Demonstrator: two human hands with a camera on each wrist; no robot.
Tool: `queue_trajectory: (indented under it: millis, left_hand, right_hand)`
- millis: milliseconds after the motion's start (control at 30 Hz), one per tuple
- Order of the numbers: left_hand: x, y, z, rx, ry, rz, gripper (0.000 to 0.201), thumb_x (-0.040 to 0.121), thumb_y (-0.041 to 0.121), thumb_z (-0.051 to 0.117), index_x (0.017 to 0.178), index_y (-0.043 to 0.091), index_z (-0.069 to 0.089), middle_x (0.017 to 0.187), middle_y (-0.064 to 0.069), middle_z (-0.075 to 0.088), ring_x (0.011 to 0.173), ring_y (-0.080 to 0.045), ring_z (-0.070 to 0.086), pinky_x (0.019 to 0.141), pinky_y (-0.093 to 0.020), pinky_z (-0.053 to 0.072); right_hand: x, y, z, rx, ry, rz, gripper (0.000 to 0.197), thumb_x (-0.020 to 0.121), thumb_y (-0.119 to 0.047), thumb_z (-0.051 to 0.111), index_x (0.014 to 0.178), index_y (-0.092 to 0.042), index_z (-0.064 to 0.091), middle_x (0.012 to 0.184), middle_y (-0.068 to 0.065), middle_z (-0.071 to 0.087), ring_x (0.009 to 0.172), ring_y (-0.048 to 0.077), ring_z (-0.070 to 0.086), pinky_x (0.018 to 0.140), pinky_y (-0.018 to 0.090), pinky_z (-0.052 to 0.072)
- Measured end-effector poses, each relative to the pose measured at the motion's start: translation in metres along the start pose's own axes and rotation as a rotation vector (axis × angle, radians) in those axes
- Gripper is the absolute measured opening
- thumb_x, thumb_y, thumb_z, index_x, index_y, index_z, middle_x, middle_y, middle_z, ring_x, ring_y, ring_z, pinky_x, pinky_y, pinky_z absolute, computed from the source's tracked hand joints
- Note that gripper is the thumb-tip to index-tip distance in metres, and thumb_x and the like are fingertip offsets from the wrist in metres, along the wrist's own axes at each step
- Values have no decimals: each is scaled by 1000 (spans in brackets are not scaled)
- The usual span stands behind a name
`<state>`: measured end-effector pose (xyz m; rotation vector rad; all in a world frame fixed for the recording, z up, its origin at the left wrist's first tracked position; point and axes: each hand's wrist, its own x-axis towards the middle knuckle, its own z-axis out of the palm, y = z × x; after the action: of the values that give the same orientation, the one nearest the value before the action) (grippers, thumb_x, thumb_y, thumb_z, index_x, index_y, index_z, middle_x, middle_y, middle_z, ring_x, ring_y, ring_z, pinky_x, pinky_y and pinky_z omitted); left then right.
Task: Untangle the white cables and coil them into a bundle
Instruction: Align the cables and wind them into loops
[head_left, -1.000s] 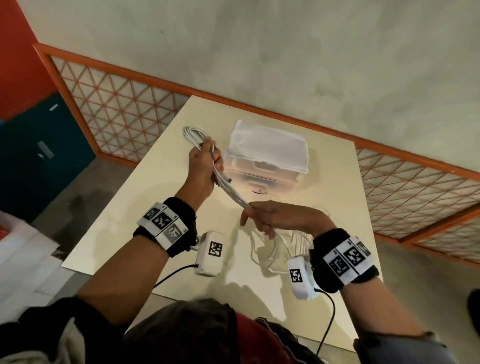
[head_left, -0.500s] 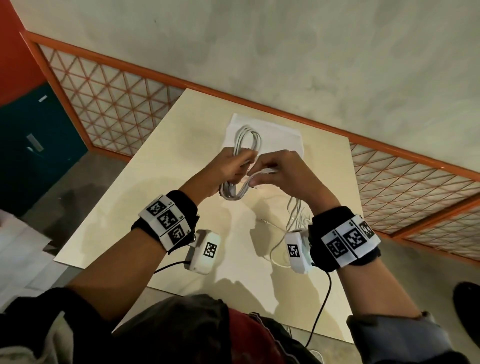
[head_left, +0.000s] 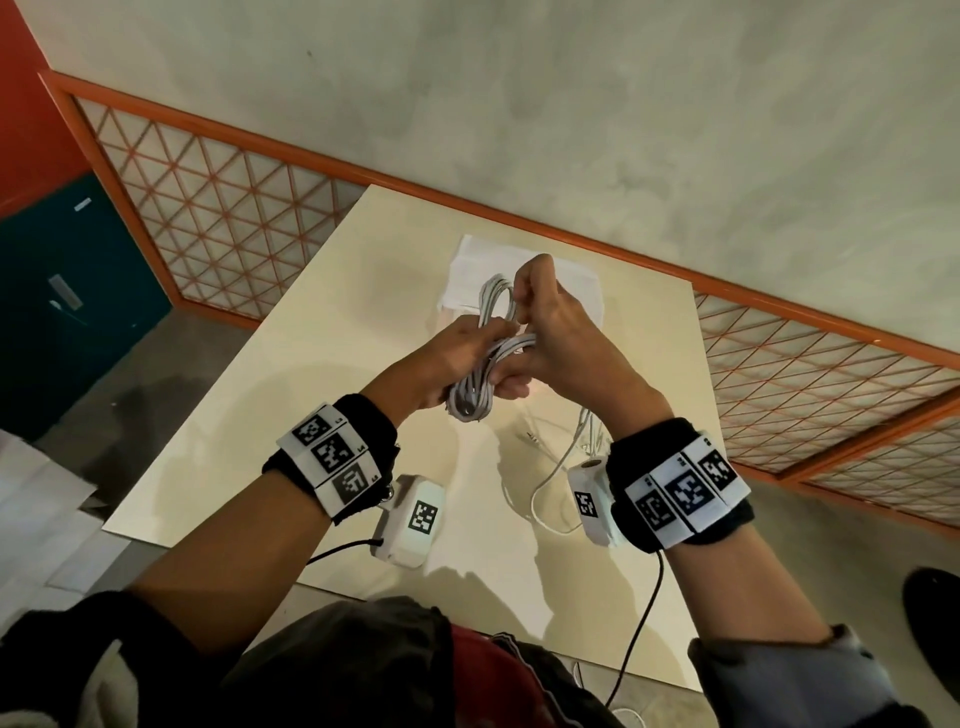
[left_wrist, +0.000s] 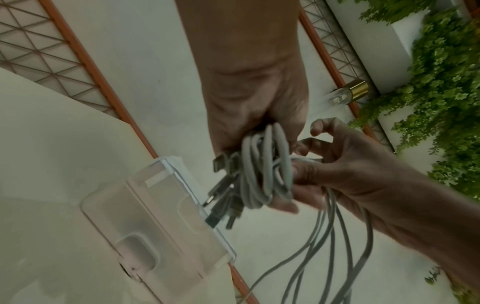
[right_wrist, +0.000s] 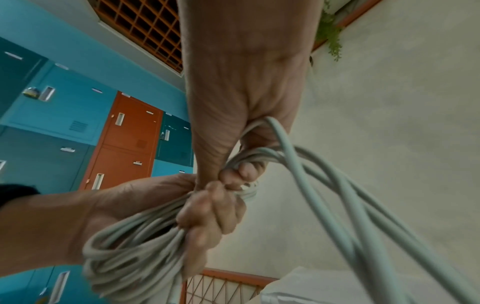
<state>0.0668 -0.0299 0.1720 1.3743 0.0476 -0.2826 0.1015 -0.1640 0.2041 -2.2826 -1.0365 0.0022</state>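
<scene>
The white cables (head_left: 470, 397) are gathered into a long coil held above the table (head_left: 291, 395). My left hand (head_left: 462, 358) grips the coil round its middle, and one loop (head_left: 496, 299) sticks out past the fingers. My right hand (head_left: 527, 325) pinches several loose strands and holds them across the coil's middle. In the left wrist view the coil (left_wrist: 262, 170) shows metal plugs (left_wrist: 221, 197) hanging at its end. Loose strands (left_wrist: 324, 246) trail down from my right hand (left_wrist: 335, 164). In the right wrist view my left hand (right_wrist: 205, 222) clenches the coil (right_wrist: 130, 257).
A clear plastic box (head_left: 584, 283) with a white lid lies on the table behind my hands. The cables' slack ends (head_left: 558, 467) lie on the table under my right wrist. An orange lattice railing (head_left: 218, 218) runs along the table's far side.
My right hand came up from the table with the strands to meet the left hand. It now carries them across the coil's middle. The left hand keeps its grip.
</scene>
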Motion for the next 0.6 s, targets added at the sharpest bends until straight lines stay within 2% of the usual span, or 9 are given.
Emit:
queue_trajectory:
  millis: [67,133,200,300,367,433,533,600]
  left_hand:
    - [1,-2,-1,89,-27,13,47,99,25,38,60,9,59,46,-5,59,37,-15,52,45,-21,46]
    - [1,-4,-6,134,-71,5,54,99,26,38,48,15,55,39,-1,49,30,-12,36,41,-20,35]
    - [-1,-5,-16,134,-97,-7,51,100,25,38,52,12,50,35,2,39,28,-9,25,40,-21,29]
    - [-6,-8,-31,124,-118,-27,48,100,23,39,54,17,52,36,4,33,29,-9,22,39,-21,29]
    - [-8,-11,-33,157,-149,-44,53,100,23,39,50,20,56,37,5,32,30,-9,22,40,-23,30]
    - [-8,-15,-31,169,-164,-73,49,99,26,42,52,20,50,37,5,31,29,-8,23,40,-23,30]
    - [-8,-21,-25,179,-159,-88,46,98,36,43,56,17,41,39,4,30,31,-9,23,39,-22,29]
    - [-9,-24,-21,237,-134,-62,47,97,43,39,58,18,44,41,4,31,34,-9,24,39,-21,30]
  right_hand:
    - [0,0,0,26,-3,15,70,57,-8,87,92,-12,26,78,-11,35,61,14,39,51,23,36]
    - [-2,0,-4,108,-26,79,66,63,-15,86,92,-9,27,77,-5,40,56,14,44,47,19,38]
    - [-7,2,-9,186,-67,174,60,68,-22,84,93,-8,31,77,3,49,48,18,52,43,18,39]
    - [-14,11,-18,233,-186,333,44,71,-30,81,89,-6,48,61,4,60,41,17,52,44,24,40]
    - [-16,15,-22,223,-339,369,36,78,-36,74,81,-3,60,51,1,54,43,15,45,49,25,37]
    - [-17,14,-24,223,-422,389,38,84,-44,65,75,-7,65,53,3,47,50,15,41,53,25,36]
    - [-16,9,-26,198,-382,356,45,88,-52,53,69,-12,62,62,7,42,59,18,40,58,28,36]
    - [-13,5,-25,146,-343,297,45,91,-49,52,66,-12,60,55,-5,42,57,15,37,57,28,32]
